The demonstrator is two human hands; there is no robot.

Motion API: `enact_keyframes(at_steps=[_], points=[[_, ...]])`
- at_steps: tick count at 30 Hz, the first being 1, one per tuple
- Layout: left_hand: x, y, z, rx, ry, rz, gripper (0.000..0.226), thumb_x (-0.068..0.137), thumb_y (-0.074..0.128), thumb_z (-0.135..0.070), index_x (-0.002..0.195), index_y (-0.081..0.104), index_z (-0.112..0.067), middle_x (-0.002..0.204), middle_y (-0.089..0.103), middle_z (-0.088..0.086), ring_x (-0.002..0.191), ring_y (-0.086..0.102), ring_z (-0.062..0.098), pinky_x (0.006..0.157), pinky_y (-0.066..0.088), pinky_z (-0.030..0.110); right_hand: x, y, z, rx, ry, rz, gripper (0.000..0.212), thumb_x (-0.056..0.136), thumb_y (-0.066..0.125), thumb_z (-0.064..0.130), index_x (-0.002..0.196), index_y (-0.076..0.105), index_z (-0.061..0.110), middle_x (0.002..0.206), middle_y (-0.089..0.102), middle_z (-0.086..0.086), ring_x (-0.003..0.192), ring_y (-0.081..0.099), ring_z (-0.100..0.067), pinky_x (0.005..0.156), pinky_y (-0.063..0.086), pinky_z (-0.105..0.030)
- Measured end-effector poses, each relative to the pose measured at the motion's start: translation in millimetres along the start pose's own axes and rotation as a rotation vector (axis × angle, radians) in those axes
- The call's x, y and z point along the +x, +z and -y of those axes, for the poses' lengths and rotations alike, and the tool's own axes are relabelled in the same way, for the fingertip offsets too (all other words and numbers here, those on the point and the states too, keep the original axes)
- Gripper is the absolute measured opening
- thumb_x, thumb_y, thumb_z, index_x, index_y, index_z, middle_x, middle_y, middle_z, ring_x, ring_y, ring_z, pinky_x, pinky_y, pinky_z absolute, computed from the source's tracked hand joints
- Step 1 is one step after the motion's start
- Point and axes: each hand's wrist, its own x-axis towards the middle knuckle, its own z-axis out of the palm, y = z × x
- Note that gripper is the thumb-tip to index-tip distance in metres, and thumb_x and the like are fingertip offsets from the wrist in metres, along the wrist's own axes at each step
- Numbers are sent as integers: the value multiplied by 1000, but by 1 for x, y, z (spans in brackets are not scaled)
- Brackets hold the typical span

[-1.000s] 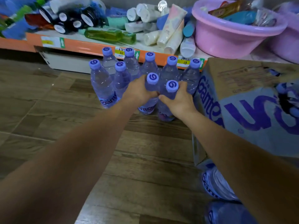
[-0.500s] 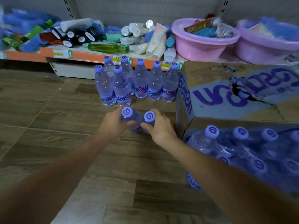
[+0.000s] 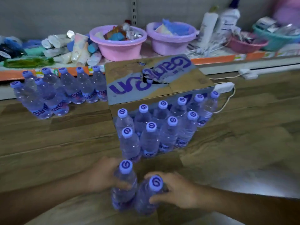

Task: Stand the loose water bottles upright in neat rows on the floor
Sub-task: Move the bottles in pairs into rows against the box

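Note:
My left hand [image 3: 103, 176] grips a clear water bottle with a purple cap [image 3: 125, 181]. Beside it my right hand [image 3: 177, 194] wraps around a second, similar bottle [image 3: 148, 197]. Both bottles are roughly upright and touch each other low in the view, just in front of several bottles standing in rows [image 3: 155, 133] against a cardboard box [image 3: 146, 82]. Another group of upright bottles [image 3: 61, 93] stands on the floor at the left, below the shelf edge. Whether the held bottles rest on the floor is unclear.
A low orange-edged shelf [image 3: 215, 60] runs along the back, carrying pink basins [image 3: 118, 46], tubes and baskets. A white power strip [image 3: 225, 86] with its cable lies on the wooden floor [image 3: 235, 143] right of the box.
Both hands have drawn their two bottles back from the left group towards me. The view has swung right, so the box and the rows before it now sit in the centre.

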Motion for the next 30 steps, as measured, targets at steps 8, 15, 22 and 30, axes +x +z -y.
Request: enact_keyframes(at_steps=[8, 15, 22, 30], points=[[112, 33, -162, -79, 172, -70, 27, 65, 79, -41, 85, 68, -26, 88, 73, -12, 86, 63, -4, 79, 49, 18, -104, -138, -116, 156, 55, -577, 68, 43, 67, 79, 87, 64, 27, 86, 69, 6, 80, 58, -3, 81, 52, -30], [205, 35, -247, 274, 114, -330, 47, 62, 63, -69, 71, 58, -23, 72, 62, -4, 79, 57, 21, 76, 38, 37, -78, -243, -149, 275, -60, -652, 39, 68, 74, -4, 87, 51, 21, 91, 59, -1, 77, 58, 4, 70, 48, -11], [259, 35, -234, 483, -46, -380, 59, 62, 59, -74, 64, 44, -17, 61, 45, -2, 71, 47, 23, 74, 23, 37, -20, -273, -183, 217, -45, -599, 42, 68, 73, -7, 100, 55, 12, 87, 57, 10, 66, 56, 16, 66, 48, -9], [272, 36, -218, 459, -150, -219, 59, 64, 70, -61, 57, 31, -17, 58, 40, -1, 58, 38, 14, 73, 29, 34, 7, -271, -193, 229, -46, -450, 43, 67, 69, -13, 100, 54, 10, 94, 56, -6, 90, 53, -11, 86, 43, -27]])
